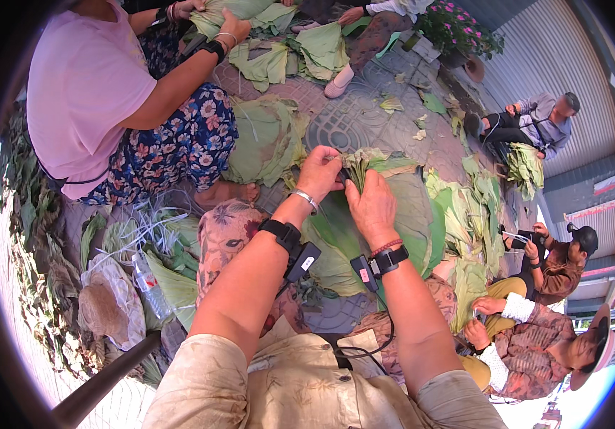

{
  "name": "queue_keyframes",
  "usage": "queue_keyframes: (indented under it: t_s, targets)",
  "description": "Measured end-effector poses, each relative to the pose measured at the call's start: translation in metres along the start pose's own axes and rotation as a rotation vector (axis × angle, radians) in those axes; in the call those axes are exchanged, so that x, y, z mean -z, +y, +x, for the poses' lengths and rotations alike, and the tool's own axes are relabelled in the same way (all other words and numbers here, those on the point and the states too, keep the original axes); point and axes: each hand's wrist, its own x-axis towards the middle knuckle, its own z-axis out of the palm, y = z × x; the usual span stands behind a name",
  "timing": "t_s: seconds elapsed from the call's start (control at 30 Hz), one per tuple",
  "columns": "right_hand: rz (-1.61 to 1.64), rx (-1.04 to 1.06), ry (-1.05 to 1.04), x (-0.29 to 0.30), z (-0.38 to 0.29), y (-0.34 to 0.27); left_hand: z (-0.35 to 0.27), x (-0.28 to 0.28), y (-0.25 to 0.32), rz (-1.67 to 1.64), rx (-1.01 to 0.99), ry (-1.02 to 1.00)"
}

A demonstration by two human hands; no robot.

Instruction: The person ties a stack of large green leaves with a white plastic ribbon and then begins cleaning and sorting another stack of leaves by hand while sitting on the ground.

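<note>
A bundle of large, dried-green leaves (409, 209) spreads out in front of me above my knees. Its stalk ends are gathered into a pleated bunch (360, 170) at the top. My right hand (373, 206) grips that bunch, thumb on its left side and fingers around its right. Close on the left, my left hand (321, 174) has its thumb and fingers pinched at the bunch's dark edge; any small thing between the fingertips is too fine to make out. Broad leaf blades hang below both hands.
Flat stacked leaves (264, 139) lie on the paving ahead. Beside my left leg are white plastic strips (154, 225), a water bottle (151, 287) and a straw hat (104, 311). A person in pink (87, 91) squats at left; several others sit around. More leaves (473, 214) lie right.
</note>
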Motion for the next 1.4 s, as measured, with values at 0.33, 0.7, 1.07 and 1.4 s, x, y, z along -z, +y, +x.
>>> queue_keyframes:
  t_s: [0.33,0.7,1.07,1.4]
  targets:
    - [0.035,-0.093,-0.024,-0.003,0.001,0.002,0.001,0.004,0.012,-0.021,0.074,0.094]
    - [0.072,-0.054,0.077,-0.001,0.004,0.010,-0.010,0.010,-0.007,1.100,-0.302,0.202]
    - [0.068,-0.035,0.081,0.007,0.007,0.013,0.000,0.015,-0.020,1.182,-0.377,0.221]
    - [0.022,-0.038,0.059,0.012,0.005,0.013,0.004,0.014,-0.025,1.255,-0.329,0.218]
